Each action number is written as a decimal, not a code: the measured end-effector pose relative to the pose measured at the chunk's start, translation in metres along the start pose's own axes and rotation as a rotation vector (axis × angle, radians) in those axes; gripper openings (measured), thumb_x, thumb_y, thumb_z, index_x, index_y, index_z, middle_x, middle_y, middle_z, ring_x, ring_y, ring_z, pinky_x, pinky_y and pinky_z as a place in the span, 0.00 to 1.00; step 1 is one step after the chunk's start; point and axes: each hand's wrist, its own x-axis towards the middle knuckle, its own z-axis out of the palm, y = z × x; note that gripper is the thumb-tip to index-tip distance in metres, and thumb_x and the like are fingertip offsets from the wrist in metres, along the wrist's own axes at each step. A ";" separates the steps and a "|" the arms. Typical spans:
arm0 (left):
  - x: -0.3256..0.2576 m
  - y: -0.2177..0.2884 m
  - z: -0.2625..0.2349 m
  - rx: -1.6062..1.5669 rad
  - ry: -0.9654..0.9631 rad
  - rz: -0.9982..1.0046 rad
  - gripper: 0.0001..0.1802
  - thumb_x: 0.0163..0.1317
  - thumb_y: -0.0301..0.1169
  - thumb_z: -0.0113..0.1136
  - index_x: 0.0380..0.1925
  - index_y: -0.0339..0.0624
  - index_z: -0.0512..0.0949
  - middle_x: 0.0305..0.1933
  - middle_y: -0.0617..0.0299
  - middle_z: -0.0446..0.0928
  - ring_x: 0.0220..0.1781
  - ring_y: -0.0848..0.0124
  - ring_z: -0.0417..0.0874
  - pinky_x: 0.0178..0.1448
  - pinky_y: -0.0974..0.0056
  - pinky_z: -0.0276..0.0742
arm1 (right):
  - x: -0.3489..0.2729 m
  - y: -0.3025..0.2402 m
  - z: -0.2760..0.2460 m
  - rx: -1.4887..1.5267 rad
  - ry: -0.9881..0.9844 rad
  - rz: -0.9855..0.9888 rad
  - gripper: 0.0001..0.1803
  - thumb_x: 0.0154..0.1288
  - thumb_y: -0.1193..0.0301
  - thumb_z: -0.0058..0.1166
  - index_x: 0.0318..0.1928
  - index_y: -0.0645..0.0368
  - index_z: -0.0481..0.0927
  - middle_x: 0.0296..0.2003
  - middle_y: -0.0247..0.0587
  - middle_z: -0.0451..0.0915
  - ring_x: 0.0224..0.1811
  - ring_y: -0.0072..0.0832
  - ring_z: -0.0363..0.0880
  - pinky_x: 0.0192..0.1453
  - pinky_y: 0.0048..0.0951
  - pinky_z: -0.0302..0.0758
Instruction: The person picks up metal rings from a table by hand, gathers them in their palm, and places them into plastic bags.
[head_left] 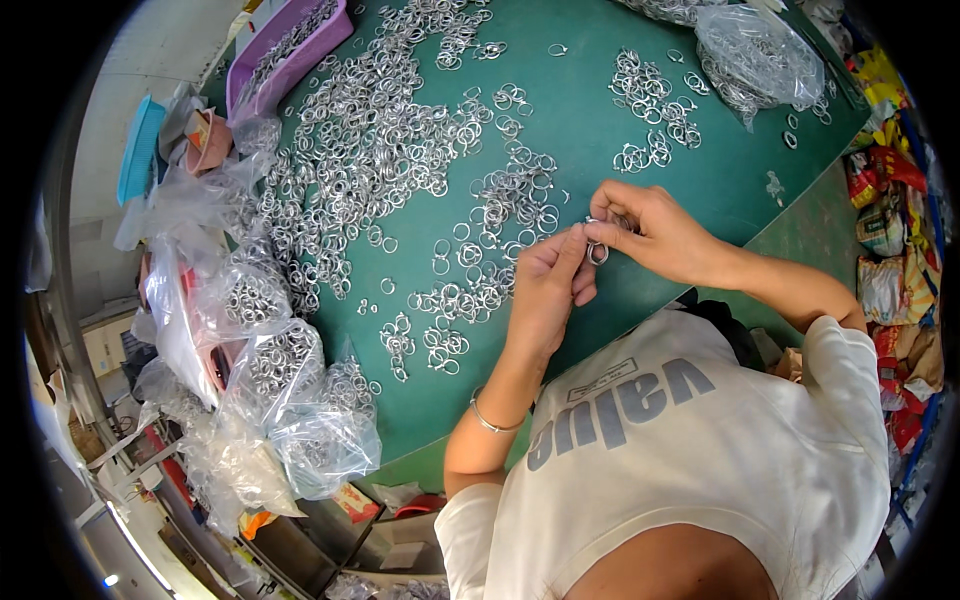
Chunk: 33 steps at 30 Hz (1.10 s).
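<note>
My left hand (547, 290) and my right hand (655, 232) meet above the near edge of the green table (570, 105). Between their fingertips hang a few small silver metal rings (597, 252). The fingers of my right hand curl round them, and its palm side is hidden. My left thumb and forefinger pinch at the same rings; exactly which part they grip is too small to tell. Beside my left hand lies a loose group of similar rings (515, 195), some of them linked or overlapping.
A large heap of rings (350, 140) spreads over the table's left half. A purple basket (290, 60) of rings stands at the far left. Clear plastic bags of rings lie at the left edge (320, 430) and far right (760, 60). Smaller ring clusters (655, 100) lie towards the right.
</note>
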 end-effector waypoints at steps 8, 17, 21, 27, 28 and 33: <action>-0.007 -0.009 0.019 0.744 0.299 0.604 0.10 0.51 0.22 0.63 0.35 0.35 0.77 0.25 0.69 0.72 0.20 0.84 0.60 0.22 0.77 0.55 | -0.003 0.002 0.001 -0.054 0.108 -0.133 0.09 0.61 0.71 0.51 0.29 0.65 0.70 0.15 0.37 0.69 0.16 0.20 0.62 0.20 0.26 0.59; -0.007 -0.001 0.020 0.898 0.469 0.822 0.11 0.45 0.21 0.67 0.32 0.39 0.79 0.29 0.65 0.71 0.19 0.80 0.63 0.20 0.74 0.58 | -0.010 -0.005 -0.002 0.381 0.036 0.075 0.10 0.64 0.70 0.50 0.29 0.63 0.72 0.18 0.25 0.68 0.20 0.10 0.61 0.21 0.16 0.57; -0.012 -0.009 0.023 0.990 0.460 0.890 0.10 0.45 0.23 0.67 0.30 0.40 0.79 0.25 0.65 0.63 0.18 0.78 0.61 0.21 0.72 0.59 | -0.009 -0.010 -0.003 0.484 -0.019 0.112 0.11 0.64 0.68 0.50 0.30 0.63 0.73 0.21 0.24 0.69 0.21 0.09 0.62 0.22 0.14 0.58; -0.002 -0.007 0.018 0.911 0.418 0.777 0.09 0.45 0.21 0.66 0.28 0.39 0.79 0.20 0.65 0.62 0.17 0.79 0.60 0.20 0.73 0.55 | -0.004 0.000 -0.005 0.494 -0.067 0.157 0.16 0.68 0.63 0.44 0.35 0.66 0.75 0.24 0.31 0.71 0.19 0.12 0.63 0.19 0.15 0.57; -0.002 -0.005 0.018 0.872 0.418 0.737 0.08 0.46 0.21 0.66 0.28 0.38 0.79 0.20 0.66 0.62 0.18 0.80 0.59 0.21 0.73 0.54 | -0.005 0.005 -0.007 0.619 -0.078 0.211 0.18 0.68 0.62 0.43 0.36 0.67 0.75 0.25 0.33 0.72 0.18 0.13 0.64 0.18 0.15 0.56; -0.002 -0.003 0.013 0.807 0.440 0.650 0.06 0.48 0.20 0.63 0.29 0.36 0.79 0.20 0.69 0.62 0.21 0.81 0.59 0.22 0.74 0.52 | -0.004 0.003 -0.010 0.799 -0.127 0.342 0.22 0.69 0.58 0.38 0.41 0.68 0.75 0.28 0.40 0.73 0.18 0.18 0.67 0.14 0.16 0.55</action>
